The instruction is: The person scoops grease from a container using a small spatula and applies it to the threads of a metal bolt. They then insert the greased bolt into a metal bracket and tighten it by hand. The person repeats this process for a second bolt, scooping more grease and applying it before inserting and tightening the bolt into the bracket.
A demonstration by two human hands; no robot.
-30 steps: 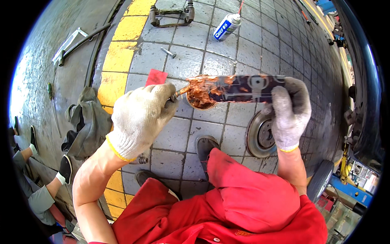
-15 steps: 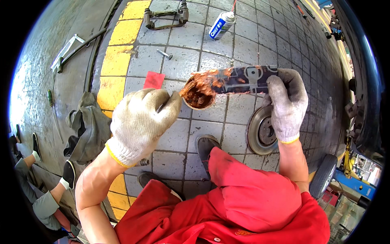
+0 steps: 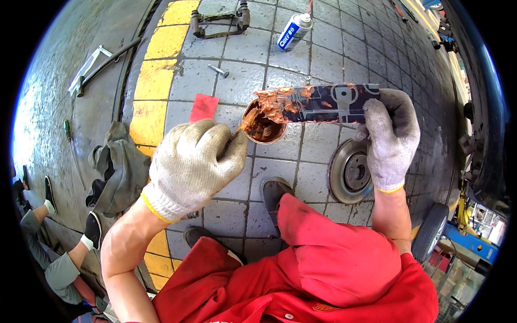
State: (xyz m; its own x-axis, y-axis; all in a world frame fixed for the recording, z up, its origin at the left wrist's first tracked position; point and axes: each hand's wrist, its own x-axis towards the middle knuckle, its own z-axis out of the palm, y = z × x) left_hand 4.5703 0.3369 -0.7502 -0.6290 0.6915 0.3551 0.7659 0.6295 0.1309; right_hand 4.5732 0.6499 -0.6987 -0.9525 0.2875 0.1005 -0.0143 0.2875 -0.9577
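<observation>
A round open tin [image 3: 265, 139] with copper-coloured grease inside stands on the tiles between my hands. My left hand [image 3: 196, 164], in a white knit glove, is closed at the tin's left rim. From its fingertips a thin grease-coated tool [image 3: 246, 125] reaches over the opening; its handle is hidden in my glove. My gloved right hand [image 3: 393, 132] pinches the right end of a flat black strip with grey markings [image 3: 334, 105]. Thick copper-coloured grease [image 3: 283, 103] covers the strip's left end, which overhangs the tin.
A brake disc [image 3: 351, 171] lies below my right hand. Ahead are a red square sheet [image 3: 204, 107], a bolt [image 3: 218, 70], a metal bracket [image 3: 221, 24] and a spray can [image 3: 295, 32]. Left lie a grey cloth [image 3: 116, 172] and a screwdriver [image 3: 67, 129]; another person's legs [image 3: 64, 269] show there.
My right hand has shifted right with the black strip, showing more of the tin. My left hand has moved slightly right, bringing the grease-coated tool further over the tin.
</observation>
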